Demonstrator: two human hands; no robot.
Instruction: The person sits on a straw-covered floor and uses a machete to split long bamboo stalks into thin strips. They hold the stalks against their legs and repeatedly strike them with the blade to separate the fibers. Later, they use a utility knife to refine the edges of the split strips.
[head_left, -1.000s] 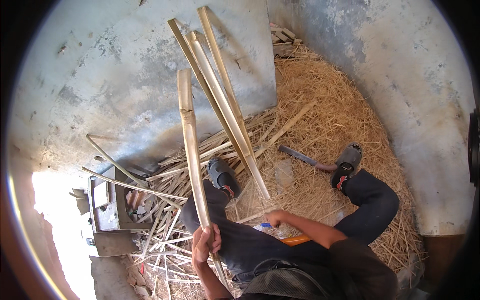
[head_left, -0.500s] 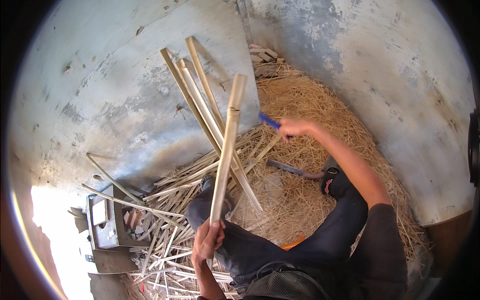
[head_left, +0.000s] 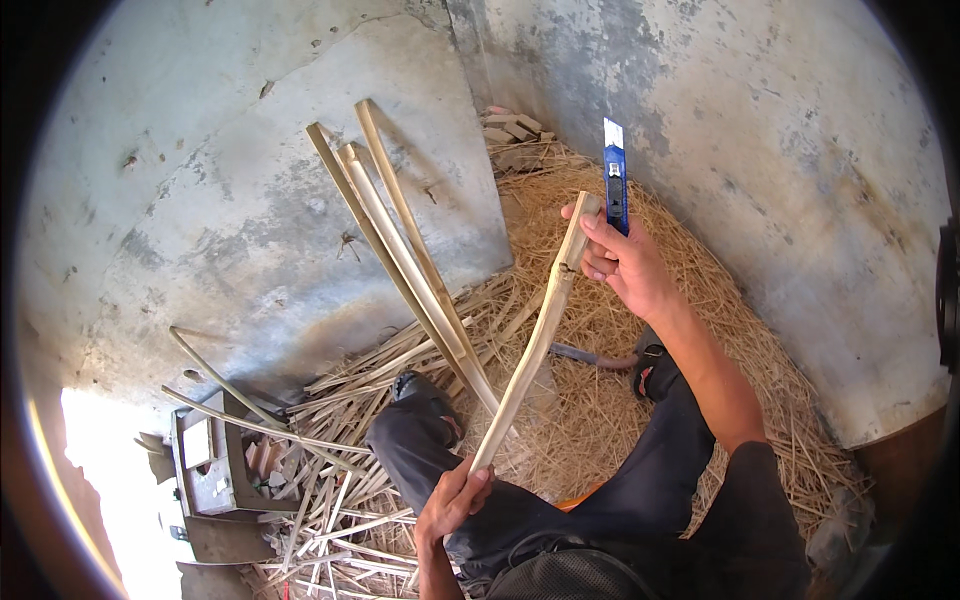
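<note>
- Left hand (head_left: pixel 455 500): fingers curled shut around the lower part of the split bamboo strip (head_left: pixel 532 345), near the person's left thigh.
- Right hand (head_left: pixel 632 262): thumb and fingers clamped on the strip's upper end; the same hand grips the blue utility knife (head_left: pixel 616 180) by its lower end, blade extended and pointing up.
- Bamboo strip position: raised in front of the person, slanting from the left hand up to the right hand.
- Bamboo strip condition: pale, long and narrow, slightly bent, with a dark-marked node just below the upper end.
- Left side: three split bamboo lengths (head_left: pixel 408 255) lean against the mottled wall (head_left: pixel 230 190); their tops stand well apart from the strip's upper end.
- Below: straw-like shavings (head_left: pixel 720 330) cover the floor; a dark-bladed tool (head_left: pixel 580 354) lies near the right shoe (head_left: pixel 652 372).
- Open room: clear air surrounds the blade, short of the walls.
</note>
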